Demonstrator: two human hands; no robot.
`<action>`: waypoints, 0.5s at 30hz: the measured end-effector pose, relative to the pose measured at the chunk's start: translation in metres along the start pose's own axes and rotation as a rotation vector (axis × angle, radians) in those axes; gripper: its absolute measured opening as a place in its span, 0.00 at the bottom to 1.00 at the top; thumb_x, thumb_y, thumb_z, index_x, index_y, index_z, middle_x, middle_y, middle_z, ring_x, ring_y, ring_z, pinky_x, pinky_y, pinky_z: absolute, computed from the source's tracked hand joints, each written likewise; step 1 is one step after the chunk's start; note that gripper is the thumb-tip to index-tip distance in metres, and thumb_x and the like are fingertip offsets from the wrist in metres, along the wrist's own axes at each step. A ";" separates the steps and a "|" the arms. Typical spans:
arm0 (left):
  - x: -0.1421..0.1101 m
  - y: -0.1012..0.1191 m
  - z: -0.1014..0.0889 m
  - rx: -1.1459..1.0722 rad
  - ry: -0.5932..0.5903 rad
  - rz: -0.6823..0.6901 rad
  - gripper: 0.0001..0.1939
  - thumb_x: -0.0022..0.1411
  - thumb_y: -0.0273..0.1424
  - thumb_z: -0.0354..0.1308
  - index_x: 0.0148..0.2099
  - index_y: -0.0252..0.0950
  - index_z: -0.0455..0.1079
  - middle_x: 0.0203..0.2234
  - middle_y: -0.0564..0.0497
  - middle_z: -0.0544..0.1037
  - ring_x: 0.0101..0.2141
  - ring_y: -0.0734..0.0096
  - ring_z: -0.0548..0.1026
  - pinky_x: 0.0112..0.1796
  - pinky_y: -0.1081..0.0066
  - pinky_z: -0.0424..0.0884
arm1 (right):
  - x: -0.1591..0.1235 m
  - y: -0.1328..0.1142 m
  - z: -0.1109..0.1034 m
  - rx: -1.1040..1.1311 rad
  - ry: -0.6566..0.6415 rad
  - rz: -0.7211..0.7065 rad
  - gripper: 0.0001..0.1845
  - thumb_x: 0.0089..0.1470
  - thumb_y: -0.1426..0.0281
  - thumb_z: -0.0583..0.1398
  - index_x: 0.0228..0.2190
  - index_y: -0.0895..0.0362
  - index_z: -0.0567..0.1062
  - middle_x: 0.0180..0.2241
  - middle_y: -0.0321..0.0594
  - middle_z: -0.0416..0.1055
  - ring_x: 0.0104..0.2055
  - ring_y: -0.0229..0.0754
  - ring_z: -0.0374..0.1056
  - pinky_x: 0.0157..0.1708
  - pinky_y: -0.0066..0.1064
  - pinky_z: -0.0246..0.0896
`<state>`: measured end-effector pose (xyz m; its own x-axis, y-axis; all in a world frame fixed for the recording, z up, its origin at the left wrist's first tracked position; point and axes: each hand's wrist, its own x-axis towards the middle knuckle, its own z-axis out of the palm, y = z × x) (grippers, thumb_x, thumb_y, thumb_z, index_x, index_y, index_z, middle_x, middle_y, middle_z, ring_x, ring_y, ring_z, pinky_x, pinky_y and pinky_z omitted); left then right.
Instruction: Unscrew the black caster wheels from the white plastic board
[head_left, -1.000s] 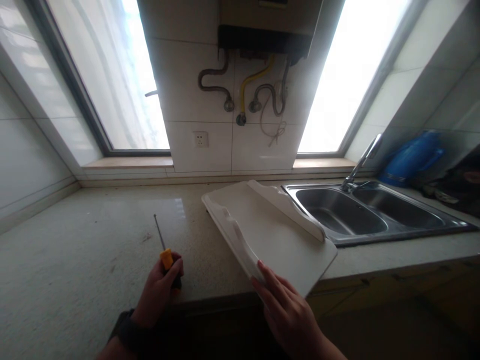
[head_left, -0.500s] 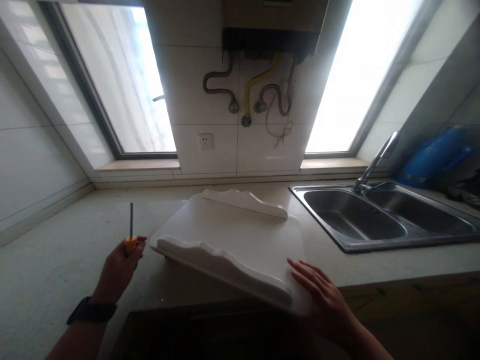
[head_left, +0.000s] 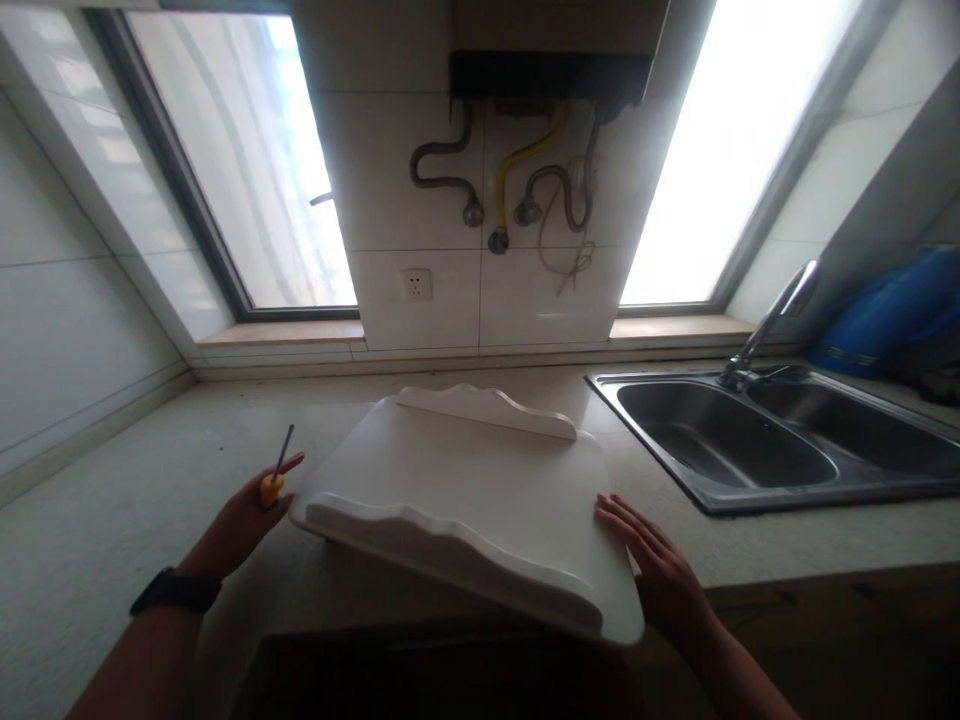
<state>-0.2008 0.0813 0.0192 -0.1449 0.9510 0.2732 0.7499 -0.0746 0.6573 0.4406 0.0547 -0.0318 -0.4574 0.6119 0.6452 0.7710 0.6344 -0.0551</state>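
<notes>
A white board (head_left: pixel 465 470) with two wavy raised edge pieces rests on the countertop, its near right corner reaching past the counter's front edge. Beside its left end, my left hand (head_left: pixel 247 510) is closed on a screwdriver (head_left: pixel 272 485) with a yellow handle, the metal shaft pointing up and slightly right. One finger of that hand stretches toward the board. My right hand (head_left: pixel 652 555) lies on the board's right edge, fingers extended over the top surface and thumb side hidden below.
A steel double sink (head_left: pixel 697 500) with a chrome faucet (head_left: pixel 772 320) is set into the counter (head_left: pixel 112 480) at right. Behind it stands a blue container (head_left: pixel 885 315). Pipes (head_left: pixel 442 165) and a socket (head_left: pixel 417 284) are on the tiled wall between two windows.
My left hand has moved closer to the board, and the screwdriver now leans right. My right hand has shifted slightly right along the board's edge. The board has turned or slid a little.
</notes>
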 end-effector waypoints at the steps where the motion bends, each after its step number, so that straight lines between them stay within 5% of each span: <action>1: 0.000 -0.007 0.001 0.002 -0.032 0.018 0.40 0.60 0.49 0.61 0.70 0.35 0.64 0.58 0.42 0.78 0.54 0.51 0.78 0.59 0.54 0.71 | -0.001 0.000 0.000 0.001 0.000 0.000 0.28 0.65 0.74 0.57 0.65 0.56 0.64 0.66 0.50 0.66 0.71 0.52 0.59 0.63 0.50 0.68; 4: 0.003 -0.022 0.008 -0.031 -0.070 0.065 0.43 0.60 0.50 0.63 0.72 0.34 0.62 0.68 0.39 0.68 0.66 0.46 0.68 0.67 0.51 0.61 | -0.004 0.000 0.002 -0.005 0.006 0.000 0.28 0.67 0.74 0.53 0.67 0.57 0.62 0.66 0.50 0.66 0.71 0.51 0.58 0.62 0.49 0.68; 8: 0.005 -0.030 0.016 -0.122 -0.091 0.087 0.41 0.56 0.53 0.67 0.66 0.36 0.70 0.69 0.38 0.66 0.67 0.45 0.66 0.67 0.48 0.61 | -0.003 -0.003 0.004 -0.028 0.027 -0.004 0.29 0.68 0.75 0.51 0.68 0.57 0.60 0.66 0.51 0.66 0.71 0.51 0.58 0.61 0.48 0.71; 15: -0.003 -0.009 0.007 -0.301 -0.062 0.038 0.34 0.55 0.52 0.70 0.58 0.39 0.77 0.70 0.37 0.63 0.67 0.42 0.65 0.66 0.46 0.62 | 0.005 -0.013 -0.005 -0.003 0.089 0.033 0.29 0.66 0.75 0.55 0.67 0.56 0.64 0.63 0.52 0.70 0.68 0.54 0.63 0.60 0.48 0.71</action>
<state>-0.2026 0.0808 0.0073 -0.0741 0.9617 0.2641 0.5281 -0.1868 0.8284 0.4303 0.0469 -0.0239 -0.3907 0.5878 0.7084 0.7863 0.6132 -0.0751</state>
